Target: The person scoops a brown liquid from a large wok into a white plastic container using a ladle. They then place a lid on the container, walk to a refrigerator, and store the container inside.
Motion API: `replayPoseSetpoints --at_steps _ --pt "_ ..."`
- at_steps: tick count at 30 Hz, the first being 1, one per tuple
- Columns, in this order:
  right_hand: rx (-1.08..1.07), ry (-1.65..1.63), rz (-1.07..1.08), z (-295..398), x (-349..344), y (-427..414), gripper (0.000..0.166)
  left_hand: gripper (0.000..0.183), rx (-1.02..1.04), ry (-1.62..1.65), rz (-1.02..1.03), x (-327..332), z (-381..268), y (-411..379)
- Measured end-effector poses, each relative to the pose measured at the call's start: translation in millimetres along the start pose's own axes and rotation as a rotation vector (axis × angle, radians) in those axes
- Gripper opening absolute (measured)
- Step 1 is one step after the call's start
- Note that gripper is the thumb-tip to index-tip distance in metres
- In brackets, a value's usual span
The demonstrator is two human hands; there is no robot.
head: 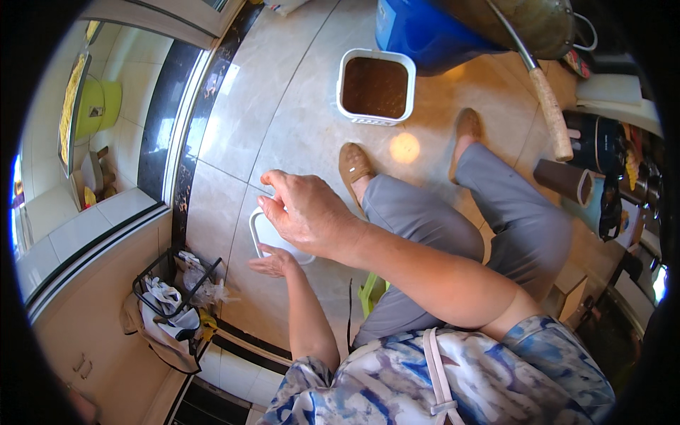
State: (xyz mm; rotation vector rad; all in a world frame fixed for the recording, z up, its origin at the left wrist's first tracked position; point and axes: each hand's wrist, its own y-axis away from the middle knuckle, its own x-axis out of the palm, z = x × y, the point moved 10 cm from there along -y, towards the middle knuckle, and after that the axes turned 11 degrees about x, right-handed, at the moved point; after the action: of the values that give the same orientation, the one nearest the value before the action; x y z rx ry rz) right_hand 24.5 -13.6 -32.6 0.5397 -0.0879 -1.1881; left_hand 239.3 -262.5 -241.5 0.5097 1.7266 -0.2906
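Observation:
My right hand (313,212) hovers over the floor with its back towards me. Its thumb and forefinger are apart, and nothing shows between them; the curled fingers behind are hidden. Below it my left hand (274,262) is turned on its side, the thumb apart from the fingers, with nothing visible in it. Behind both hands is a white rimmed plastic lid or shallow tray (266,232), partly covered by them. Whether the left hand touches it, I cannot tell. Beyond my feet stands a white square plastic tub (344,112) holding brown liquid (375,87).
A blue bucket (425,42) stands right beside the tub. A metal wok (531,26) and a wooden-handled utensil (550,114) are at upper right. A black-framed bag holder (159,308) hangs at lower left. A dark appliance (592,141) and brown container (558,179) line the right side.

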Motion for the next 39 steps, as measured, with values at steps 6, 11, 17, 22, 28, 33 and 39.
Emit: replayPoseSetpoints --at_steps 6,11,17,22,28,33,39 --pt "-0.058 -0.046 -0.132 -6 0 -2 0.019 0.057 0.674 0.835 0.849 53 -139 71" --pt "-0.049 -0.002 -0.121 -11 5 -6 0.018 0.046 1.559 -0.854 1.244 115 -158 158" --pt "-0.112 0.003 -0.161 -17 -7 -9 0.018 0.046 1.682 -0.955 1.079 117 -183 144" --pt "-0.114 -0.011 -0.101 -20 2 -13 0.02 0.046 1.826 -0.736 0.79 87 -227 133" --pt "-0.018 0.052 -0.167 -28 -4 -19 0.021 0.047 1.943 -0.439 0.432 29 -260 126" --pt "-0.023 0.077 -0.202 -27 4 -17 0.021 0.047 1.952 -0.327 0.247 -20 -256 117" --pt "-0.009 0.07 -0.135 -31 10 -15 0.02 0.052 1.797 -0.294 0.382 -31 -196 82"
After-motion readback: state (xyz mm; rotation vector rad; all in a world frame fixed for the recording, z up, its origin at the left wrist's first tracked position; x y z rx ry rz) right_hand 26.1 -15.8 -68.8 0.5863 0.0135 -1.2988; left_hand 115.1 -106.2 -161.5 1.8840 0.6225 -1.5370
